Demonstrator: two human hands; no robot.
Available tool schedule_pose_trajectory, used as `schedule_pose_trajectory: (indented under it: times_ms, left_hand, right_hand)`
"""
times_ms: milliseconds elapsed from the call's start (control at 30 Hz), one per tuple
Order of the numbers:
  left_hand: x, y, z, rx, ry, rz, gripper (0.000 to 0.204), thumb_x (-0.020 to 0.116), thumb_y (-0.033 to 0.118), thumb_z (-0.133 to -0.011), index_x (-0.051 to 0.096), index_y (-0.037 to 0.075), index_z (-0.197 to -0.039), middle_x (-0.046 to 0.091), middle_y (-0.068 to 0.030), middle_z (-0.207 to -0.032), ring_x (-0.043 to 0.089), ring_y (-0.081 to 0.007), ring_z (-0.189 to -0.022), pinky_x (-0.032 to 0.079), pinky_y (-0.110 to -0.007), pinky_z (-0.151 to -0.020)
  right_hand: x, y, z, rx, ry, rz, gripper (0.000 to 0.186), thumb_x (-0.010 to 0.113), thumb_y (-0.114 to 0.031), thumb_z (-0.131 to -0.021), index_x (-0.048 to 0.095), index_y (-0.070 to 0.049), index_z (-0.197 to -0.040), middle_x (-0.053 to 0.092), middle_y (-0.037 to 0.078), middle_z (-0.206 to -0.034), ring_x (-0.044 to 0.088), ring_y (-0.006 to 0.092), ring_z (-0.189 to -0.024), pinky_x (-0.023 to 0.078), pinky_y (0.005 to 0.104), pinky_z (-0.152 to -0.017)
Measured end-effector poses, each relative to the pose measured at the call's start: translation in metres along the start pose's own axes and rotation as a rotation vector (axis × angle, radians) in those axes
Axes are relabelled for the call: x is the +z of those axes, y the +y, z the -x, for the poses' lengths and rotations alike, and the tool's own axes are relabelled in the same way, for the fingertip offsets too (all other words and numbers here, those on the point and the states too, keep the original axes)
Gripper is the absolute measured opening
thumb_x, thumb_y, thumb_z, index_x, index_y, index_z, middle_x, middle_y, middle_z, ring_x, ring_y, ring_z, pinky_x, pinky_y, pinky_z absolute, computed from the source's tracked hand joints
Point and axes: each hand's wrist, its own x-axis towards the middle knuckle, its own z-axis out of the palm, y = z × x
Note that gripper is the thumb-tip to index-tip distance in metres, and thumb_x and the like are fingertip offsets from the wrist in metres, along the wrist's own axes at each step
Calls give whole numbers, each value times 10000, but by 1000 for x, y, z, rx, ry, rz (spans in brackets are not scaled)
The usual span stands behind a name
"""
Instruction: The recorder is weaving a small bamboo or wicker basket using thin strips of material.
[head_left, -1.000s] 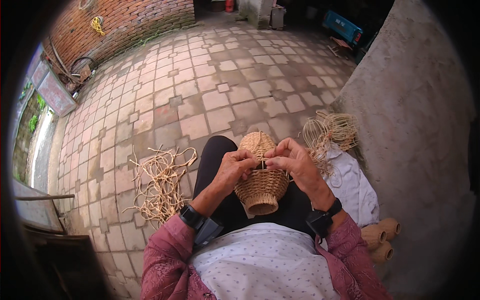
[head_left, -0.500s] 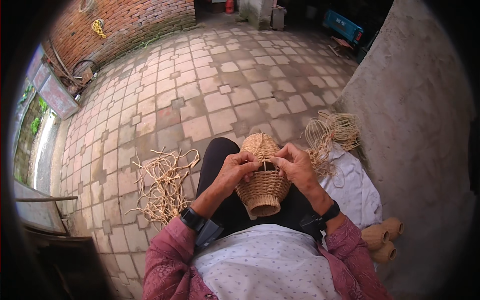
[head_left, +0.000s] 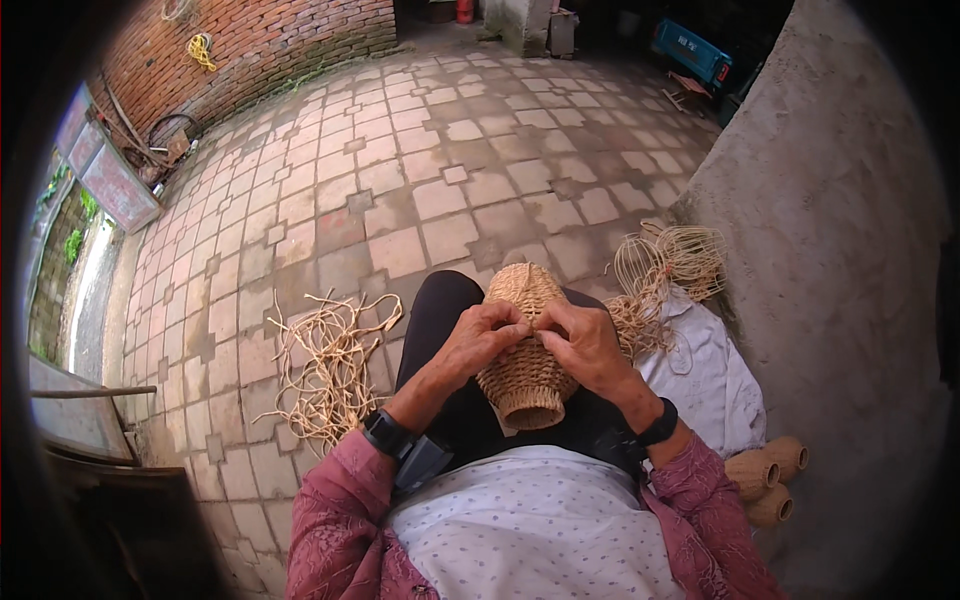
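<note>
A small woven rattan basket (head_left: 525,375) lies on my lap, its open mouth turned toward me. My left hand (head_left: 482,338) grips its left side, fingers curled over the weave. My right hand (head_left: 582,340) grips the right side, thumb and fingers pinching at the weave where the two hands meet. Both wrists wear black bands.
A loose bundle of rattan strands (head_left: 330,365) lies on the paved floor at my left. Bare wire frames and cane coils (head_left: 665,265) rest on a white cloth (head_left: 705,375) at my right. Finished small baskets (head_left: 765,480) sit by the concrete wall (head_left: 830,250).
The basket has shifted slightly on my lap and both hands have drawn closer together on its upper side.
</note>
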Motion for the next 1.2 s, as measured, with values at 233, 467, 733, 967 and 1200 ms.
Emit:
schedule_pose_trajectory:
  times_ms: [233, 467, 733, 967, 1200]
  left_hand:
    - [-6, 9, -3, -88, -130, -75, 123, 567, 173, -918, 579, 52, -906, 518, 38, -734, 518, -46, -637, 443, -196, -550]
    - [-4, 10, -2, -85, -157, -41, 142, 563, 188, -930, 581, 49, -911, 525, 39, -760, 522, -43, -624, 450, -190, -540]
    - [-2, 3, -3, -35, -97, -27, 142, 578, 159, -910, 611, 26, -876, 570, -13, -669, 542, -64, -576, 448, -213, -496]
    - [-1, 7, -3, -76, -70, -59, 155, 586, 174, -909, 614, 23, -885, 569, -14, -648, 537, -66, -549, 448, -217, -496]
    - [0, 14, 1, -70, -106, -89, 153, 574, 173, -924, 597, 24, -901, 547, 6, -688, 540, -63, -601, 457, -206, -535]
  right_hand:
    - [-5, -3, 0, 9, -24, -25, 80, 629, -71, -766, 588, -24, -815, 612, 153, -710, 625, 314, -665, 470, 367, -594]
    - [-5, 2, 0, 76, -9, -124, 92, 639, -50, -759, 578, -9, -815, 614, 164, -712, 628, 321, -672, 473, 367, -590]
    - [-2, -1, 3, 2, 37, 33, 105, 638, -30, -755, 556, -7, -817, 602, 162, -729, 618, 340, -692, 470, 385, -596]
    - [-6, -5, 2, -71, -17, -49, 95, 620, -7, -753, 562, -5, -828, 594, 152, -775, 609, 327, -717, 467, 378, -628]
    - [-2, 0, 2, 60, 9, -210, 109, 574, 35, -753, 583, 4, -858, 593, 142, -771, 599, 278, -715, 461, 336, -657]
